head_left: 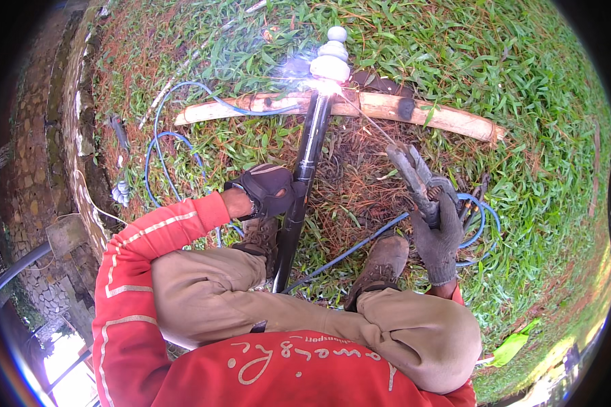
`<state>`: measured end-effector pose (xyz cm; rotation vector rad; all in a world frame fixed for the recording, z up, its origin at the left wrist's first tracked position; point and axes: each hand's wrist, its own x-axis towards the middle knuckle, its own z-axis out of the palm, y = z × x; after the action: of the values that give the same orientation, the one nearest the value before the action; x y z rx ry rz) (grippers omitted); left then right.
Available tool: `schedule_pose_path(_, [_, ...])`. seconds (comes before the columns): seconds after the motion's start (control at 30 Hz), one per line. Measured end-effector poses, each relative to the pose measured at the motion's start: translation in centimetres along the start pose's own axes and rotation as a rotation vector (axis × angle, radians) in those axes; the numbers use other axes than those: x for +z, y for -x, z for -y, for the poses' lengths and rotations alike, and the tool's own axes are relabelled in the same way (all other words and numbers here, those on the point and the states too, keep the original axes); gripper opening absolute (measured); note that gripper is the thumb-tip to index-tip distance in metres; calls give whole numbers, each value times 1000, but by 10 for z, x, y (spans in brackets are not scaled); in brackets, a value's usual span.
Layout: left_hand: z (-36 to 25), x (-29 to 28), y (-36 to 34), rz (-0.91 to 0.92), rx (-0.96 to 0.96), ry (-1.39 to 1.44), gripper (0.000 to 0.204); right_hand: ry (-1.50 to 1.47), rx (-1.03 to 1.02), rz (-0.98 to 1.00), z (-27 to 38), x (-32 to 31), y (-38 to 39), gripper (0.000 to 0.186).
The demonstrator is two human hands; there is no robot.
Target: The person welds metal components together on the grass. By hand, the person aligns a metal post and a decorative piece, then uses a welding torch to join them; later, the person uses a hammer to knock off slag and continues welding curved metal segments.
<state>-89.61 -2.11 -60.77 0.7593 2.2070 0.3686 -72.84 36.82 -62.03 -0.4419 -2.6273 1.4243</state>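
Note:
My left hand (pixel 268 190), in a dark glove, grips the black metal pipe (pixel 312 133) that runs from between my legs up across a pale wooden plank (pixel 455 121). The pipe's far end carries a rounded white-grey finial (pixel 330 66), with a bright spark and bluish smoke at the joint just below. My right hand (pixel 438 227), in a grey knit glove, is closed on a worn grey welding electrode holder (pixel 414 173). Its thin rod (pixel 366 116) reaches up and left to the glowing joint.
Blue hose or cable (pixel 156 149) loops over the grass on both sides, with some near my right hand. A low mossy edge (pixel 81 102) runs along the left beside stone paving (pixel 30 203). My boots (pixel 383 261) are close to the pipe.

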Motion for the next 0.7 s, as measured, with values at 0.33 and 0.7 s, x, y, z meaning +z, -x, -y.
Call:
schedule_pose_path(0.33, [-36,-23,-14,235,-269,-132,45,-16,90,-74,-8,-4,4,50])
schedule_pose_path(0.7, [-28,-17,-10,155,-200,-69,47,-11,14,-26,-2,-3,2,46])
